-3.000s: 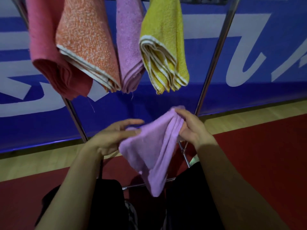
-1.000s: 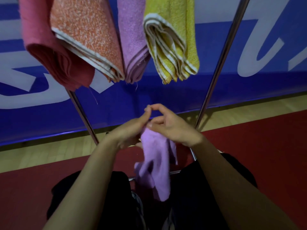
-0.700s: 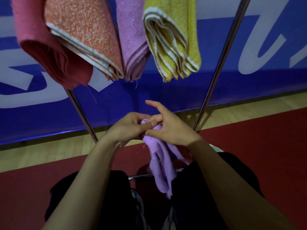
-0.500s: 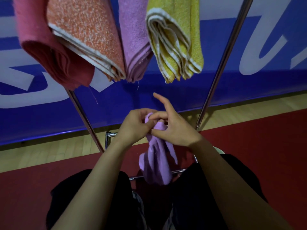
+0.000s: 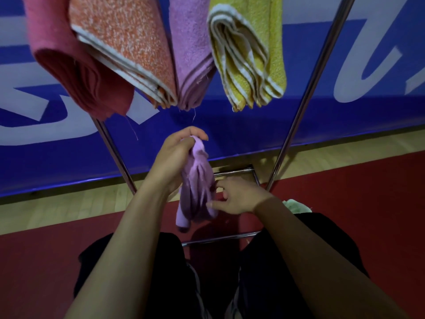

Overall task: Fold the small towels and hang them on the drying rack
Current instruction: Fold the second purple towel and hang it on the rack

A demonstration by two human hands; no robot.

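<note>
My left hand (image 5: 174, 157) pinches the top of a small lilac towel (image 5: 197, 189), which hangs bunched below it. My right hand (image 5: 236, 196) is lower, at the towel's right side, fingers loosely curled and touching its lower part; whether they grip it is unclear. Above, several folded towels hang on the drying rack: a pink towel (image 5: 69, 65), an orange speckled towel (image 5: 124, 49), a purple towel (image 5: 193, 54) and a yellow towel (image 5: 250, 56). The rack's rail is out of view at the top.
The rack's slanted metal legs (image 5: 305, 97) and low crossbars (image 5: 220, 238) stand in front of my knees. A blue banner wall (image 5: 253, 125) is behind. A pale green cloth (image 5: 296, 206) lies by my right forearm. The floor is red mat and wood strip.
My hands were together at the towel's top. My right hand has since dropped to the towel's lower part, while my left hand keeps the top and has lifted slightly.
</note>
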